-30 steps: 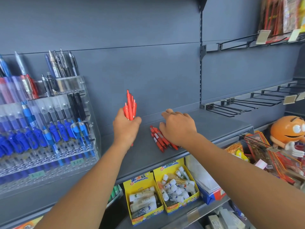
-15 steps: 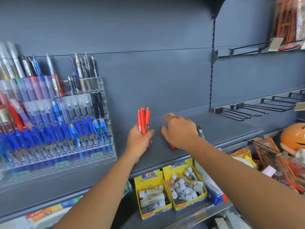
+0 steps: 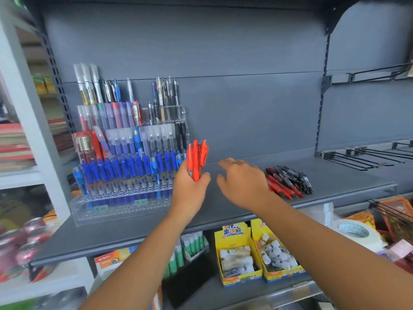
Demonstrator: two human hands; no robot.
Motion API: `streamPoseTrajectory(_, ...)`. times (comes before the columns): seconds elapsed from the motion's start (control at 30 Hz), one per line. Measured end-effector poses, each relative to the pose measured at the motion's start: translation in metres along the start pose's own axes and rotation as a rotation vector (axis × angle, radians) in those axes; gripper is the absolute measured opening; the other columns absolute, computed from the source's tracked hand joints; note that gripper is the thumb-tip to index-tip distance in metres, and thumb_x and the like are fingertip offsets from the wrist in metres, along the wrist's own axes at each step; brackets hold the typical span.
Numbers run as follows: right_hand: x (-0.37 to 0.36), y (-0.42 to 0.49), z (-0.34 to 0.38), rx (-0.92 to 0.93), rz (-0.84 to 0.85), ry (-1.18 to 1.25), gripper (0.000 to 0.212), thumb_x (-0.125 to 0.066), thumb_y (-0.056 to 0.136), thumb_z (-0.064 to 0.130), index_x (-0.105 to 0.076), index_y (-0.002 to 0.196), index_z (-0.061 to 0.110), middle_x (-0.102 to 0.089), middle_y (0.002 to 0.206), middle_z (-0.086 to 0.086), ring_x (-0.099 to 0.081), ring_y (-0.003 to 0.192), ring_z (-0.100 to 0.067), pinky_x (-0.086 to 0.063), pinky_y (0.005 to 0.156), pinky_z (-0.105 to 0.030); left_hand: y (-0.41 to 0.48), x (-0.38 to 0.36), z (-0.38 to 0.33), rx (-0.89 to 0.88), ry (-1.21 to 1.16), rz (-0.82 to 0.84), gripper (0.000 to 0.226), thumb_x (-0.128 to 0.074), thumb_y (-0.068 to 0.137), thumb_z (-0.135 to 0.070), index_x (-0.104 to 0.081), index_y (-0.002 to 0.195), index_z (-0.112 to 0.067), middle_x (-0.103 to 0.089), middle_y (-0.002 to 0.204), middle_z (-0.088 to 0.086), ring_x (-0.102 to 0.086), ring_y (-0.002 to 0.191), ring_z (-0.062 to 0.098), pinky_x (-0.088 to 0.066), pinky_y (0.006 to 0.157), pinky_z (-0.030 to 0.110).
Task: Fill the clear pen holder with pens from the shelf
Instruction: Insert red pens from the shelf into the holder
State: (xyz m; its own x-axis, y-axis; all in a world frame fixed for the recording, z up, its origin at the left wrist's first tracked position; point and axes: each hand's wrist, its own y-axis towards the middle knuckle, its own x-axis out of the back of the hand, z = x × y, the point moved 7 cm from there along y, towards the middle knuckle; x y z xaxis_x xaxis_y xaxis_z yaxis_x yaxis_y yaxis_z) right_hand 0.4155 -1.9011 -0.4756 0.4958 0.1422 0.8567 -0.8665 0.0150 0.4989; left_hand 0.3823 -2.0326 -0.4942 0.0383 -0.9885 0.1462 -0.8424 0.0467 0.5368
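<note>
Just right of the clear pen holder, our left hand grips a bunch of red pens upright. Farther right of the holder, our right hand hovers over the grey shelf, fingers loosely spread, holding nothing. Well apart from the holder, loose red and black pens lie on it.

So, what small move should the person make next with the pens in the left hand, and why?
Probably carry the left hand with its bunch of orange-red plastic pens leftward to the clear acrylic tiered pen holder: the bunch is gripped upright just beside it, the holder's front rows seem to have free holes, and the open right hand holds nothing.
</note>
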Motion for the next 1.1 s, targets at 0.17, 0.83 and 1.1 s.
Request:
streamPoseTrajectory(0.17, -0.004, -0.004, 0.060, 0.059, 0.001, 0.050, 0.035, -0.041, 0.098, 0.031, -0.055, 0.129, 0.022, -0.059, 0.127, 0.000, -0.057, 0.111, -0.028, -0.042, 0.082, -0.036, -0.011, 0.070, 0.008, -0.009, 0.008, -0.077, 0.028, -0.063, 0.088, -0.005, -0.059, 0.094, -0.032, -0.041, 0.055, -0.013, -0.043, 0.051, 0.008, -0.042, 0.057, 0.030)
streamPoseTrajectory(0.83, -0.048, 0.001, 0.234, 0.251, -0.050, 0.287, 0.040, -0.042, 0.100, 0.034, -0.050, 0.139, 0.029, -0.058, 0.136, 0.007, -0.063, 0.104, -0.018, -0.045, 0.082, -0.031, -0.022, 0.259, 0.060, -0.037, 0.130, -0.336, 0.008, -0.060, 0.094, -0.036, -0.054, 0.098, -0.036, -0.059, 0.076, -0.005, -0.058, 0.068, 0.016, -0.050, 0.068, 0.042)
streamPoseTrajectory(1.1, -0.052, 0.016, 0.258, 0.211, -0.054, 0.688, 0.031, -0.052, 0.097, 0.032, -0.061, 0.126, 0.027, -0.066, 0.119, 0.013, -0.061, 0.101, -0.009, -0.050, 0.094, -0.037, -0.020, 0.266, 0.071, -0.011, 0.085, -0.220, 0.012, -0.060, 0.097, -0.028, -0.057, 0.085, -0.029, -0.055, 0.057, 0.001, -0.054, 0.049, 0.021, -0.046, 0.044, 0.035)
